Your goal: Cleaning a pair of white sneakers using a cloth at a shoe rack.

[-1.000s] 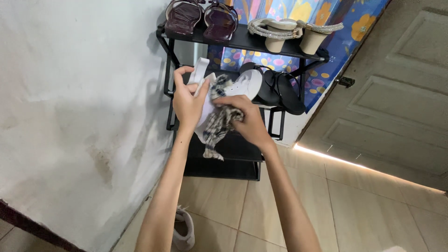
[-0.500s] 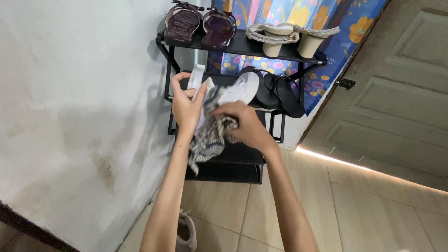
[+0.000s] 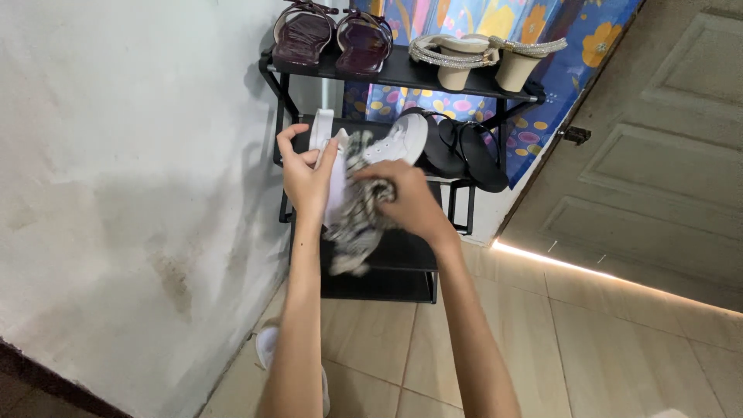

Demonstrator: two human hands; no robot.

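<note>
Your left hand gripped the white sneaker at the shoe rack's middle shelf; right hand bunched the patterned rag against it. Risk: a hard rub could have knocked the black flip-flops beside it.

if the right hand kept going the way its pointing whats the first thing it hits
Probably the white sneaker that the left hand steadies: the right hand presses the patterned cloth against it, though depth is unclear.
</note>
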